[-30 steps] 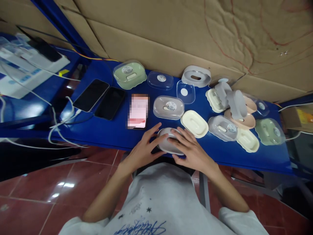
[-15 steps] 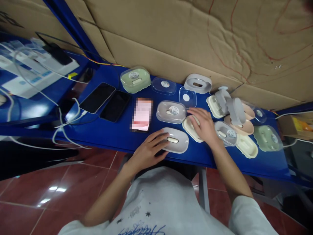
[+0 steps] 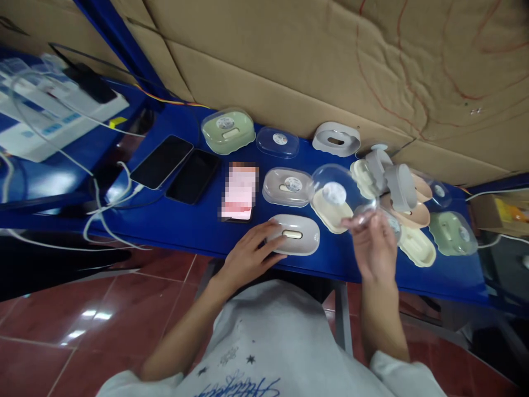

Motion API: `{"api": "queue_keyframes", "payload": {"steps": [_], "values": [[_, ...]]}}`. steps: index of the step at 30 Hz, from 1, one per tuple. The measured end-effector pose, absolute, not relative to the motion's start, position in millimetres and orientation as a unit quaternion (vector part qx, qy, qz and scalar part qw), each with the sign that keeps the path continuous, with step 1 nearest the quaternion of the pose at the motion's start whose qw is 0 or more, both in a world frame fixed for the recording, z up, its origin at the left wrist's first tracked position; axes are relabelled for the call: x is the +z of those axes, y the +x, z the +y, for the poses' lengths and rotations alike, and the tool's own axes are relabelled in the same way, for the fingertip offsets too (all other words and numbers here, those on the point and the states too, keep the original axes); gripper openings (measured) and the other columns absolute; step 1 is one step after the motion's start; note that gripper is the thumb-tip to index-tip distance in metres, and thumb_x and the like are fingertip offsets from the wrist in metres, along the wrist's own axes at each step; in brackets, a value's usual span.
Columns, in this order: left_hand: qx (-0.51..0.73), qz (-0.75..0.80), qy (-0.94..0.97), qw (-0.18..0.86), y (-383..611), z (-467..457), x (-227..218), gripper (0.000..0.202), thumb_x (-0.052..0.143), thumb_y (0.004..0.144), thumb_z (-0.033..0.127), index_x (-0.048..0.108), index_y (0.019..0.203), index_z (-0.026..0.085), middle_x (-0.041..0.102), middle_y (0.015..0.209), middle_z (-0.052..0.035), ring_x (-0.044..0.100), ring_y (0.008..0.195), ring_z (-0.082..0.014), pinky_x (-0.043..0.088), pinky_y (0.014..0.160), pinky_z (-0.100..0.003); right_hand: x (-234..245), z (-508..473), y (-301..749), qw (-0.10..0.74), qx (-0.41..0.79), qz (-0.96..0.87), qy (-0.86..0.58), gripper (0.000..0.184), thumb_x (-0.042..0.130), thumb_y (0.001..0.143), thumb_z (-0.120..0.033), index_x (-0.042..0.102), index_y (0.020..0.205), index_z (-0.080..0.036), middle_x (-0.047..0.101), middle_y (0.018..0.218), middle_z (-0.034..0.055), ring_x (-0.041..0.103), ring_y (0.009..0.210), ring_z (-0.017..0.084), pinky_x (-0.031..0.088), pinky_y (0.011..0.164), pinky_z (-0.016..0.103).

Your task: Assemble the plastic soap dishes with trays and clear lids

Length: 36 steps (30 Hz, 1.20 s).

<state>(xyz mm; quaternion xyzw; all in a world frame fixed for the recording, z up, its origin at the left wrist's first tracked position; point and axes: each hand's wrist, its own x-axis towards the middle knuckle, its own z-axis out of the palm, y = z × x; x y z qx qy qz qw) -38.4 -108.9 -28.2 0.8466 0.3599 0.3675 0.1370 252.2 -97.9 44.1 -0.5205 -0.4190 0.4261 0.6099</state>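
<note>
My left hand (image 3: 248, 255) rests its fingers on the left end of a grey oval soap dish (image 3: 296, 235) at the near edge of the blue table (image 3: 185, 226). A cream tab shows in the dish's top. My right hand (image 3: 374, 242) is raised above the table and grips a clear plastic lid (image 3: 336, 193) with a round white sticker, tilted in the air over a cream dish (image 3: 328, 207). The hand is slightly blurred.
Three phones (image 3: 194, 176) lie at the left with white cables (image 3: 103, 204). More soap dishes stand behind and to the right: green with lid (image 3: 228, 129), grey with lid (image 3: 287, 186), a loose clear lid (image 3: 278, 141), a grey base (image 3: 335, 139), a pile (image 3: 397, 187). A cardboard wall (image 3: 330, 66) backs the table.
My right hand left the grey dish, reached to the clear lid lying behind the cream dish, and has lifted it toward me. My left hand stayed on the grey dish.
</note>
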Motion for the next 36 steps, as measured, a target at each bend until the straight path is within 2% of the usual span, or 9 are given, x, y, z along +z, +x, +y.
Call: {"api": "queue_keyframes", "payload": {"steps": [4, 7, 11, 14, 16, 18, 21, 28, 36], "values": [[0.367, 0.399, 0.833, 0.108, -37.7, -111.8, -31.9, 0.075, 0.085, 0.095, 0.033, 0.048, 0.160, 0.033, 0.035, 0.176, -0.0178, 0.060, 0.147, -0.0376, 0.065, 0.109, -0.050, 17.4, -150.1, 231.3, 0.574, 0.526, -0.309, -0.546, 0.030, 0.070, 0.103, -0.054, 0.068, 0.095, -0.025, 0.066, 0.076, -0.0020, 0.070, 0.072, 0.017, 0.061, 0.074, 0.034], [0.336, 0.384, 0.853, 0.111, -38.0, -111.1, -30.0, 0.083, 0.081, 0.098, 0.032, 0.037, 0.168, 0.035, 0.032, 0.178, -0.0173, 0.055, 0.152, -0.0379, 0.062, 0.113, -0.052, 1.0, -161.5, 223.5, 0.522, 0.478, -0.360, -0.608, 0.030, 0.065, 0.106, -0.054, 0.072, 0.112, -0.025, 0.069, 0.084, 0.0002, 0.070, 0.075, 0.018, 0.062, 0.079, 0.038], [0.311, 0.367, 0.867, 0.131, -38.2, -109.7, -24.6, 0.080, 0.077, 0.101, 0.031, 0.036, 0.170, 0.032, 0.042, 0.173, -0.0168, 0.052, 0.155, -0.0358, 0.057, 0.119, -0.055, -3.7, -158.8, 225.4, 0.443, 0.249, -0.554, -0.660, 0.048, 0.061, 0.110, -0.042, 0.054, 0.156, -0.031, 0.070, 0.135, 0.0103, 0.070, 0.121, 0.027, 0.059, 0.106, 0.052], [0.323, 0.372, 0.860, 0.136, -38.1, -110.3, -24.1, 0.079, 0.078, 0.100, 0.032, 0.039, 0.168, 0.032, 0.046, 0.170, -0.0174, 0.054, 0.152, -0.0366, 0.057, 0.119, -0.057, -1.6, -153.4, 225.8, 0.327, 0.194, -0.716, -0.585, 0.058, 0.051, 0.113, -0.035, 0.036, 0.170, -0.038, 0.045, 0.172, 0.0094, 0.045, 0.158, 0.032, 0.048, 0.124, 0.062], [0.332, 0.380, 0.852, 0.137, -38.0, -110.9, -25.4, 0.077, 0.079, 0.099, 0.032, 0.042, 0.167, 0.031, 0.049, 0.166, -0.0180, 0.055, 0.150, -0.0369, 0.058, 0.118, -0.057, -1.9, -150.0, 224.1, 0.253, 0.180, -0.795, -0.522, 0.067, 0.055, 0.112, -0.036, 0.027, 0.173, -0.043, 0.030, 0.180, 0.0045, 0.027, 0.168, 0.035, 0.043, 0.128, 0.065], [0.343, 0.384, 0.846, 0.138, -38.6, -111.0, -27.0, 0.076, 0.080, 0.098, 0.032, 0.044, 0.165, 0.030, 0.052, 0.162, -0.0181, 0.056, 0.149, -0.0365, 0.058, 0.118, -0.057, -4.1, -146.6, 222.9, 0.213, 0.146, -0.835, -0.486, 0.077, 0.063, 0.109, -0.037, 0.023, 0.174, -0.044, 0.024, 0.183, 0.0020, 0.017, 0.170, 0.037, 0.042, 0.129, 0.066], [0.361, 0.379, 0.840, 0.145, -40.8, -110.0, -29.5, 0.074, 0.082, 0.096, 0.033, 0.048, 0.161, 0.032, 0.054, 0.157, -0.0167, 0.057, 0.146, -0.0349, 0.059, 0.117, -0.057, -7.6, -139.8, 226.1, 0.200, 0.102, -0.858, -0.462, 0.083, 0.068, 0.106, -0.032, 0.023, 0.175, -0.043, 0.023, 0.183, 0.0029, 0.018, 0.170, 0.037, 0.042, 0.130, 0.065], [0.379, 0.377, 0.822, 0.198, -46.4, -108.3, -35.3, 0.062, 0.082, 0.096, 0.032, 0.057, 0.153, 0.035, 0.049, 0.156, -0.0129, 0.059, 0.144, -0.0323, 0.064, 0.111, -0.053, -5.1, -119.5, 242.3, 0.170, 0.057, -0.905, -0.385, 0.076, 0.074, 0.102, -0.034, 0.040, 0.170, -0.038, 0.045, 0.172, 0.0093, 0.025, 0.168, 0.037, 0.047, 0.128, 0.060], [0.388, 0.377, 0.814, 0.210, -42.0, -109.0, -27.3, 0.055, 0.078, 0.100, 0.037, 0.057, 0.150, 0.036, 0.050, 0.156, -0.0114, 0.059, 0.144, -0.0303, 0.062, 0.114, -0.056, 1.7, -111.9, 245.2, 0.196, 0.044, -0.913, -0.355, 0.074, 0.078, 0.099, -0.036, 0.047, 0.166, -0.031, 0.053, 0.165, 0.0133, 0.036, 0.163, 0.037, 0.049, 0.126, 0.059]]}}
